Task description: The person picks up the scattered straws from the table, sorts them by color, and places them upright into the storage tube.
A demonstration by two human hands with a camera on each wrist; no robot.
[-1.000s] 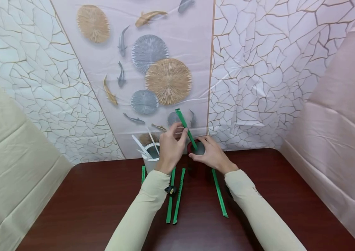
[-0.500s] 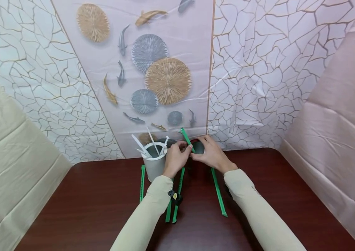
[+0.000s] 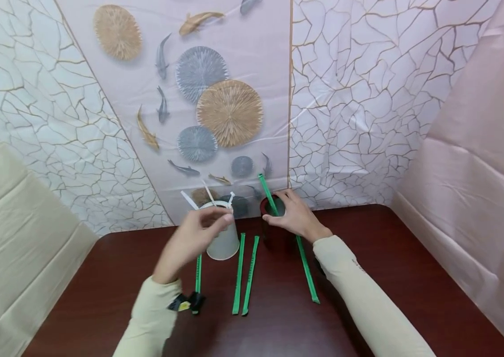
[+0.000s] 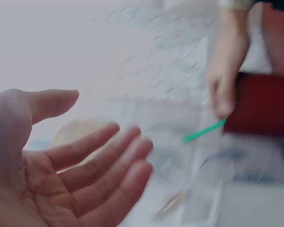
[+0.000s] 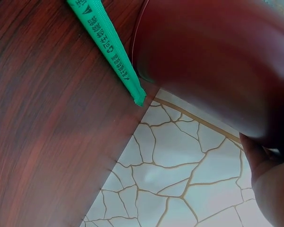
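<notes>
My right hand (image 3: 296,216) holds the dark red cup (image 5: 199,61) near its rim, thumb and fingers spread around it. A green wrapped straw (image 3: 266,187) leans inside that cup, its upper end sticking out. My left hand (image 3: 193,239) is in front of the light grey cup (image 3: 222,243) and holds nothing. In the left wrist view its fingers (image 4: 104,175) are loosely extended, the thumb apart. White wrapped straws (image 3: 207,191) stick out of the grey cup, partly hidden by the left hand.
On the dark wood table (image 3: 269,327) lie more green wrapped straws: one straw (image 3: 198,275) under the left wrist, a pair of straws (image 3: 239,275) in the middle, and another straw (image 3: 308,272) beside the red cup. A patterned cloth wall (image 3: 345,124) stands behind.
My left hand lowered the green straw into the red cup, let go of it and moved left toward the grey cup. The right hand stays on the red cup.
</notes>
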